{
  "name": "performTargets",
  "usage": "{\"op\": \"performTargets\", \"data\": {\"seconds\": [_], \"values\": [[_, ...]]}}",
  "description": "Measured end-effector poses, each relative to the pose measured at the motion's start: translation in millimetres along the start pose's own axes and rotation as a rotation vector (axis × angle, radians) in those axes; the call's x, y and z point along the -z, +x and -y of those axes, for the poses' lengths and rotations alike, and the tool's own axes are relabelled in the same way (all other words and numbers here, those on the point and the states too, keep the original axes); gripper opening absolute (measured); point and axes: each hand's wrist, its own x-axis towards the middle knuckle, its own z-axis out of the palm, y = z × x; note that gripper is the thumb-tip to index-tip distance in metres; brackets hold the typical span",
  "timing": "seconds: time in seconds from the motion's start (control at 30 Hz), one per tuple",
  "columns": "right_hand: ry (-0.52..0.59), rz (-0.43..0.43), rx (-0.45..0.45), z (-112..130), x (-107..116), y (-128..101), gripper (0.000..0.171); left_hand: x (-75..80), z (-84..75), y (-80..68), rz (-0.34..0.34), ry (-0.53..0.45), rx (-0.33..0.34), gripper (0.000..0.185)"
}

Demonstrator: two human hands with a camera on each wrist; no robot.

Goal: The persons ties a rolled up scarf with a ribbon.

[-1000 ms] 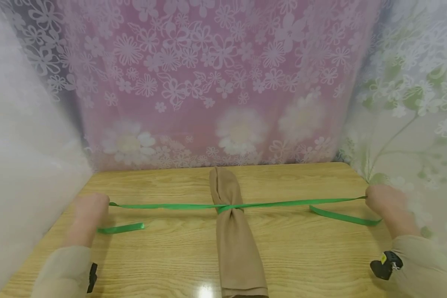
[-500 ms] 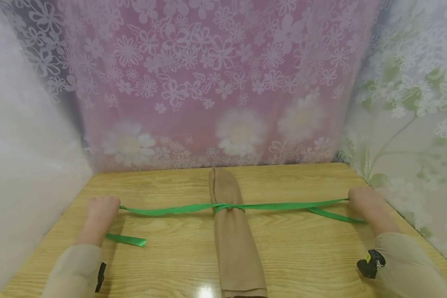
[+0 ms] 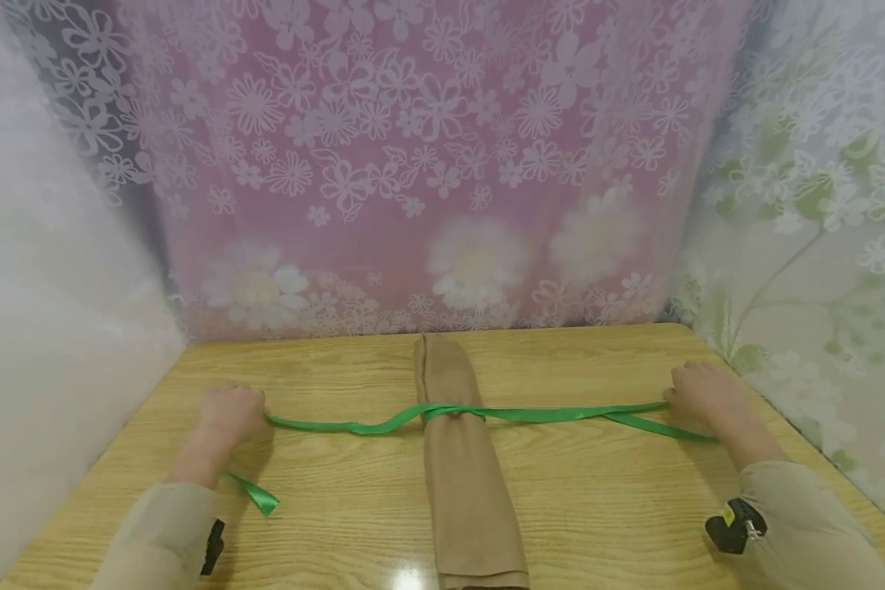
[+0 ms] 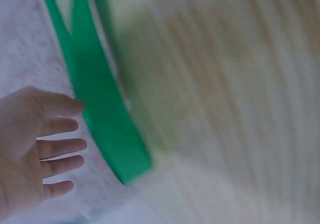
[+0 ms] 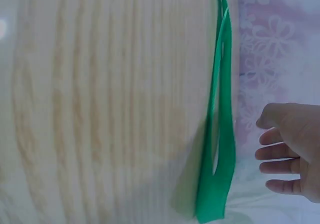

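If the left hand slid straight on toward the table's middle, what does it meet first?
Probably the rolled tan cloth, following the slack green ribbon from the left hand; bare wooden table lies between.

Your left hand (image 3: 230, 416) rests on the wooden surface (image 3: 583, 508) at one end of the green ribbon (image 3: 546, 414); your right hand (image 3: 696, 393) rests at the other end. The ribbon is tied around a rolled tan cloth (image 3: 463, 467) at centre — slack, sagging on the left. A loose tail lies beside each wrist.
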Motion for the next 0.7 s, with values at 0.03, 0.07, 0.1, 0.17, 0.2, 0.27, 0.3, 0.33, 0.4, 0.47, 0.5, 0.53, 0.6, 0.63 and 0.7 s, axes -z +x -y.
{"op": "performTargets", "data": {"seconds": [0.03, 0.07, 0.1, 0.17, 0.2, 0.27, 0.3, 0.33, 0.4, 0.47, 0.5, 0.53, 0.6, 0.63, 0.7], "values": [[-0.006, -0.017, 0.008, 4.2, 2.6, 0.8, 0.026, 1.8, -5.3, 1.4, -0.006, -0.015, -0.005, 0.021], [-0.005, -0.034, 0.015, 9.3, 5.4, 1.4, 0.03, 4.2, -11.2, 2.4, -0.019, -0.033, -0.016, 0.026], [-0.013, -0.055, 0.029, 14.8, 8.2, 2.1, 0.033, 6.7, -17.9, 3.5, -0.035, -0.05, -0.029, 0.029], [-0.013, -0.077, 0.041, 27.9, 13.3, 3.4, 0.039, 12.6, -33.5, 4.6, -0.095, -0.059, -0.069, 0.032], [-0.007, -0.096, 0.056, 34.9, 15.1, 4.5, 0.039, 15.8, -41.7, 5.6, -0.119, -0.061, -0.089, 0.034], [0.008, -0.131, 0.088, 48.6, 17.2, 6.3, 0.037, 21.1, -57.9, 8.0, -0.192, -0.061, -0.144, 0.031], [0.012, -0.153, 0.106, 55.5, 18.2, 6.9, 0.036, 23.9, -66.4, 9.2, -0.212, -0.058, -0.165, 0.029], [0.024, -0.17, 0.122, 62.5, 18.8, 7.4, 0.035, 26.6, -74.8, 10.2, -0.231, -0.05, -0.187, 0.026], [0.052, -0.212, 0.171, 75.9, 19.4, 8.3, 0.032, 31.3, -90.8, 11.7, -0.26, -0.049, -0.232, 0.022], [0.082, -0.236, 0.217, 88.5, 19.4, 8.5, 0.031, 34.8, -105.6, 12.4, -0.284, -0.055, -0.277, 0.02], [0.098, -0.244, 0.24, 94.7, 19.2, 8.7, 0.03, 35.9, -112.0, 12.4, -0.291, -0.052, -0.296, 0.02], [0.111, -0.246, 0.261, 100.6, 18.8, 9.2, 0.029, 36.3, -118.1, 12.6, -0.3, -0.05, -0.315, 0.019], [0.125, -0.248, 0.306, 111.8, 17.4, 10.8, 0.027, 36.4, -129.1, 13.3, -0.316, -0.041, -0.345, 0.019], [0.128, -0.246, 0.321, 116.9, 16.4, 11.2, 0.027, 35.7, -133.9, 13.8, -0.323, -0.039, -0.357, 0.02], [0.137, -0.236, 0.354, 126.7, 14.5, 12.7, 0.027, 33.1, -142.3, 15.0, -0.327, -0.021, -0.375, 0.02]]}}
